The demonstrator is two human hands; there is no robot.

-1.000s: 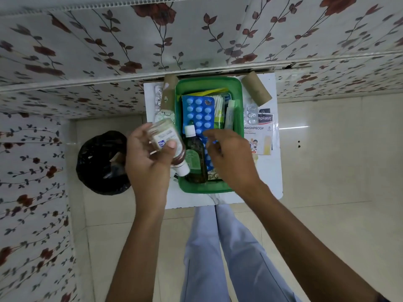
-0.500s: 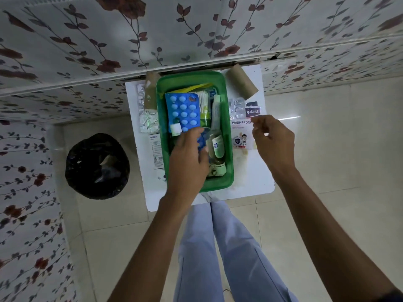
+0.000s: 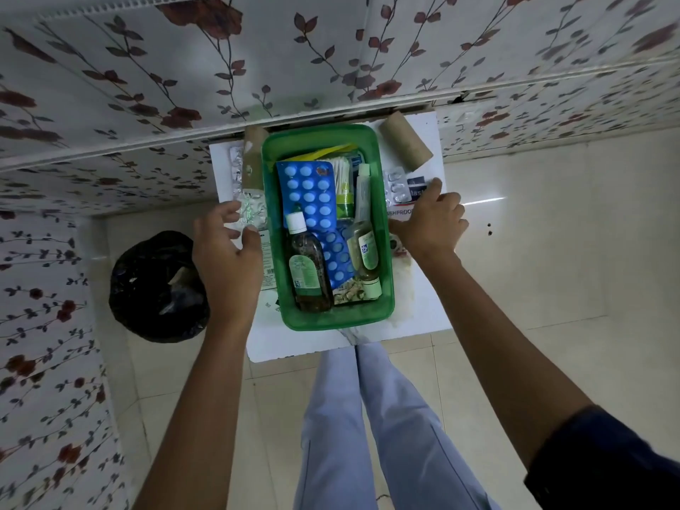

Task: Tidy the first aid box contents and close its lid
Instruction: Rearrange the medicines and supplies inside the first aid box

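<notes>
The green first aid box (image 3: 331, 320) stands lidless on a white table (image 3: 294, 344). Inside lie a blue blister pack (image 3: 309, 193), a dark bottle (image 3: 307, 274), a clear bottle (image 3: 364, 252), cotton swabs (image 3: 344, 174) and a tube (image 3: 362, 193). My left hand (image 3: 224, 252) hovers left of the box with fingers apart, its tips at the silver blister strips (image 3: 250, 211). My right hand (image 3: 428, 226) lies over the plaster pack (image 3: 399, 212) right of the box; whether it grips the pack is hidden. No lid is in view.
Two cardboard rolls (image 3: 404, 147) (image 3: 254, 160) lie at the back of the table by the flowered wall. Another blister strip (image 3: 395, 185) sits beside the plaster pack. A printed packet (image 3: 268, 266) lies by the box's left side. A black bin bag (image 3: 158, 288) stands on the floor, left.
My left hand laid the clear bottle in the box, then moved out to the left side. My right hand left the box and came down on the plaster pack.
</notes>
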